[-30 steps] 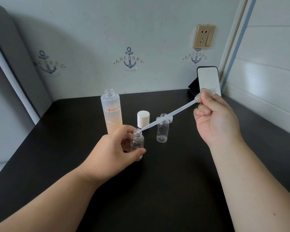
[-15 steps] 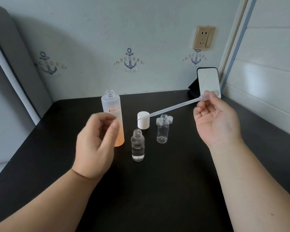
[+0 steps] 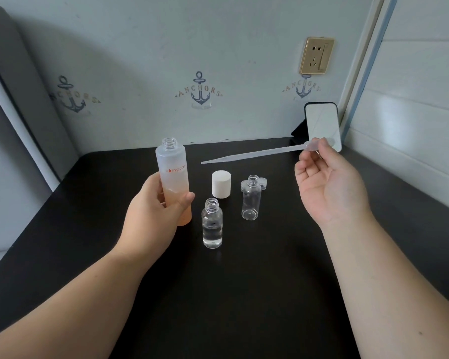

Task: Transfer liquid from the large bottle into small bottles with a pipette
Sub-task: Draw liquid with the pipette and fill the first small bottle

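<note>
Black tabletop (image 3: 244, 294) under anchor-print wall. Left hand (image 3: 151, 216) wrapped round uncapped large bottle (image 3: 173, 177); right hand (image 3: 327, 185) pinching pipette (image 3: 254, 152) bulb, stem nearly level, tip aimed left, just right of and slightly below the bottle's mouth.

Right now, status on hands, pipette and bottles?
Left hand grips frosted peach-tinted large bottle, uncapped. Right hand pinches clear plastic pipette, tip in air. Nothing blocking the bottle mouth.

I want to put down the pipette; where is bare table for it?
Free: the dark table between both forearms, nearer than the part-filled small bottle. Crowded: around the white cap, the empty small bottle and the large bottle.
</note>
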`<control>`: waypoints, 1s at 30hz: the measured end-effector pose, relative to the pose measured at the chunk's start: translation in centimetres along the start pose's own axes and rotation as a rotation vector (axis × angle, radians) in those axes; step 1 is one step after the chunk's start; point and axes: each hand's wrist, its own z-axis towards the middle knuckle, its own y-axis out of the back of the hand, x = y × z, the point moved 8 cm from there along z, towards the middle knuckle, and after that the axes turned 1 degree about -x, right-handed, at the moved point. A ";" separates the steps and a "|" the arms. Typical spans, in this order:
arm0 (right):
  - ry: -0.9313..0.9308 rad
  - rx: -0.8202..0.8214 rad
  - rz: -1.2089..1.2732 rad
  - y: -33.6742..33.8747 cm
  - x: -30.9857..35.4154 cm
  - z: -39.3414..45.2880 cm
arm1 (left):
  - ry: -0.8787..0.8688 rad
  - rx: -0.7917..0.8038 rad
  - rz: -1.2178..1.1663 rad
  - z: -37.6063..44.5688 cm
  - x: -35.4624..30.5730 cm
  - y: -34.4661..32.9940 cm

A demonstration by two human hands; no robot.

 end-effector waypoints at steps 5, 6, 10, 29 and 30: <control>0.006 0.029 0.008 -0.4 0.1 -0.1 | -0.057 0.046 -0.015 -0.6 -1.5 -0.1; 0.008 0.027 0.003 -0.4 0.2 -0.2 | -0.067 0.045 0.001 -0.7 -1.6 -0.2; 0.028 0.028 -0.014 -0.4 0.3 -0.1 | -0.066 0.041 0.025 -0.8 -1.5 -0.2; 0.099 -0.004 -0.154 -0.1 1.2 -0.4 | -0.243 0.037 0.299 -1.0 -3.0 -0.6; 0.101 0.016 -0.173 -0.4 1.1 -0.5 | -0.257 0.039 0.311 -1.1 -3.2 -0.7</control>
